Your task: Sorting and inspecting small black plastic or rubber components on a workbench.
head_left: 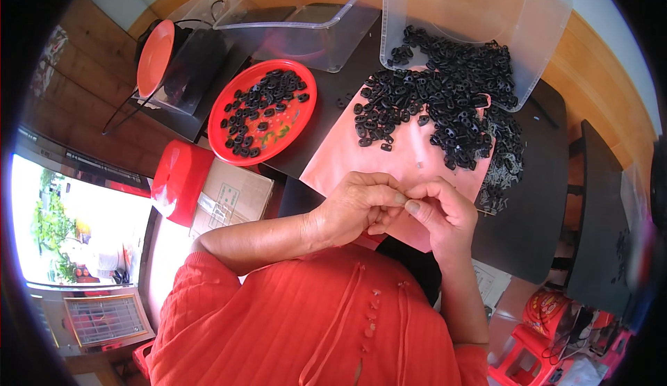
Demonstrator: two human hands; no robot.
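My left hand (356, 203) and my right hand (447, 212) meet in front of my chest, over the near edge of a pink cloth (332, 158). Thumbs and fingertips of both pinch together at one spot; whatever lies between them is too small and covered to name. Beyond the hands, a heap of small black oval parts with holes (455, 108) spreads over the cloth. Small grey pieces (505, 169) lie in a pile along its right side. To the left, a red plate (286, 120) holds more black parts (276, 86).
A clear plastic bin (479, 14) lies tipped behind the heap, with parts spilling from it. Another clear bin (326, 25) stands at the back of the dark table (521, 236). Left are a red stool (182, 181), a cardboard box (240, 190) and an orange-red dish (155, 59).
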